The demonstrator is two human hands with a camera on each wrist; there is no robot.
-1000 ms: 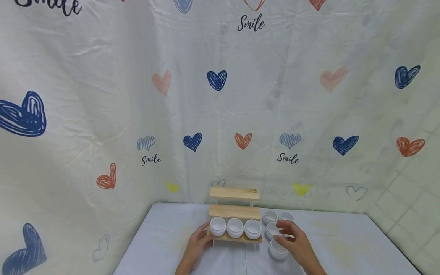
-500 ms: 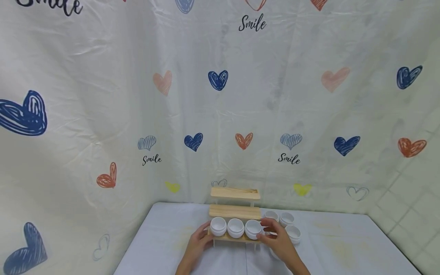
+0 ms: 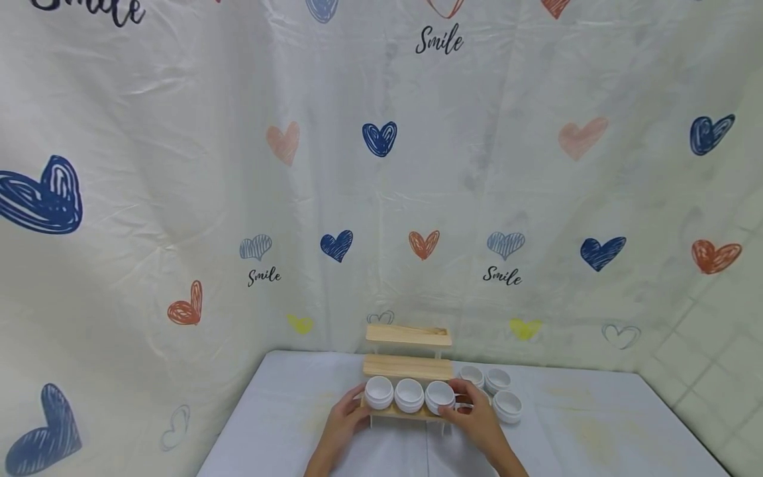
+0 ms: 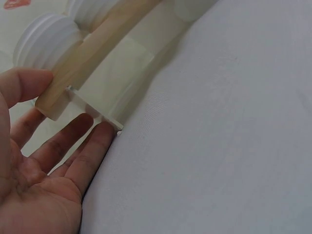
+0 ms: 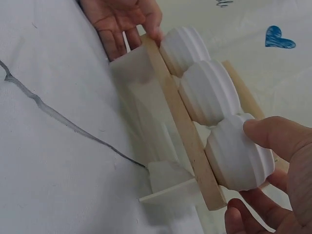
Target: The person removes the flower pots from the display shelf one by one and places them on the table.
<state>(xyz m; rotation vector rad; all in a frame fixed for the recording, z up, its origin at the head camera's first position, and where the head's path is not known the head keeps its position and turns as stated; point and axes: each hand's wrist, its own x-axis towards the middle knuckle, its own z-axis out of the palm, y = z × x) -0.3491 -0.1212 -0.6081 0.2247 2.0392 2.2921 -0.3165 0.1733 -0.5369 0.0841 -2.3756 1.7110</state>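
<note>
Three white ribbed cups stand in a row on the lowest tier of a wooden stepped stand (image 3: 408, 366). The right cup (image 5: 239, 153) is held by my right hand (image 3: 477, 417), thumb on its near side and fingers behind; it rests on the board beside the middle cup (image 3: 408, 395). At the other end, my left hand (image 3: 342, 417) pinches the board's left end (image 4: 61, 100), its thumb by the left cup (image 3: 378, 393) and other fingers near the clear leg (image 4: 95, 109). The right hand's far fingers are partly hidden in the head view.
More white cups, among them a front one (image 3: 507, 406), stand on the white-covered table (image 3: 584, 424) right of the stand, some partly behind my right hand. The stand's top tier (image 3: 408, 334) carries nothing. A heart-printed sheet (image 3: 453, 185) hangs behind the table.
My right hand has moved left from the loose cups to the right cup on the shelf and grips it. One loose cup now sits farther right. The left hand has stayed at the board.
</note>
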